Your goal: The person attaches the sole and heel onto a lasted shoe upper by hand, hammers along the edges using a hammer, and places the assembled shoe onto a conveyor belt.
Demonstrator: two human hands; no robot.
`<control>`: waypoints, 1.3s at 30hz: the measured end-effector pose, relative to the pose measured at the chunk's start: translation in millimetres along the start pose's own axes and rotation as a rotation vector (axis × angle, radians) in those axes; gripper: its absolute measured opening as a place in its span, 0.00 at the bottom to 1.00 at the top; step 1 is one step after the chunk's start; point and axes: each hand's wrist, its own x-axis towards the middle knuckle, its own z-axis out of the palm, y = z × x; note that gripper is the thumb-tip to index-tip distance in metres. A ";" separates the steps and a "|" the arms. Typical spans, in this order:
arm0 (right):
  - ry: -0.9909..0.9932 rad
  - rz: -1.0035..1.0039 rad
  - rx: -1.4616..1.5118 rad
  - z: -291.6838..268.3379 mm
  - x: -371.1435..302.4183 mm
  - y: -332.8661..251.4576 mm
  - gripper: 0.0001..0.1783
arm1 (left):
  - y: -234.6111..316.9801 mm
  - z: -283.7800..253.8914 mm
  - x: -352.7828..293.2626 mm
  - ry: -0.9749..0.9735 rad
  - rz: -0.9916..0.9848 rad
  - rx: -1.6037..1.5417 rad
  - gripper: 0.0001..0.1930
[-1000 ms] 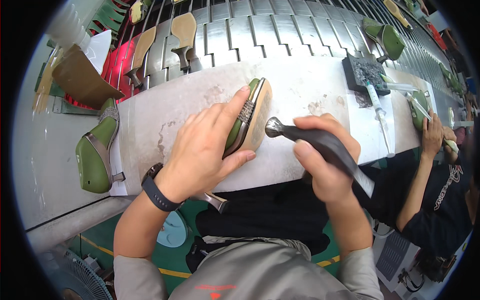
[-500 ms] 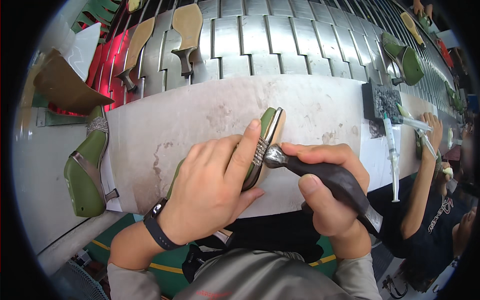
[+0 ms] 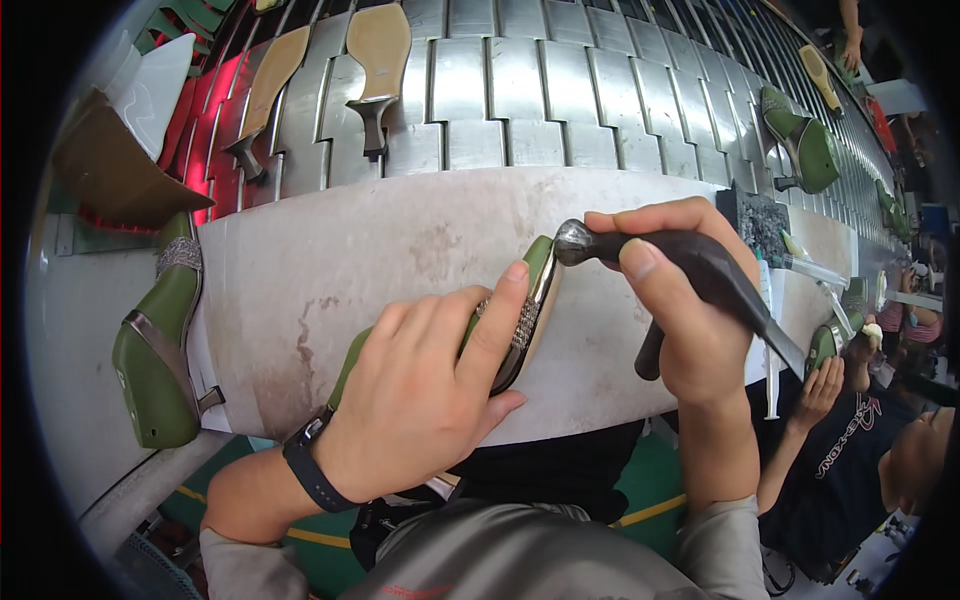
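Observation:
In front of me a high-heeled shoe (image 3: 543,300) on a green shoe last lies on its side, with a beaded strap across it. My left hand (image 3: 425,375) is closed over it from above, with the forefinger stretched along the side near the strap. My right hand (image 3: 690,300) is wrapped round the dark head of a shoemaker's hammer (image 3: 690,262). The hammer's round, shiny face is at the sole edge near the toe, touching or very close. The hammer's handle is mostly hidden behind my palm.
Another green-lasted shoe (image 3: 165,350) lies at the left of the pale work board (image 3: 330,230). Beyond it, shoes with tan soles (image 3: 378,50) lie on the metal slat conveyor (image 3: 470,90). At right are a black block (image 3: 752,222), syringes (image 3: 768,385) and a co-worker's hand (image 3: 822,390).
My right hand has carried the hammer away from me along the sole edge, from beside the strap to the toe. My left hand keeps its hold on the shoe. The co-worker's hand moved nearer.

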 end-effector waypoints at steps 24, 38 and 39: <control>-0.047 -0.620 -0.477 57.2 -104.4 5.5 0.21 | -47.6 -5.6 -36.4 0.114 -0.034 -0.381 0.42; -0.137 -0.462 -0.492 97.7 -118.7 15.2 0.23 | -65.0 0.0 -44.0 0.222 0.056 -0.312 0.26; -0.140 -0.461 -0.491 100.7 -119.7 15.8 0.23 | -65.3 0.0 -45.3 0.221 0.053 -0.312 0.26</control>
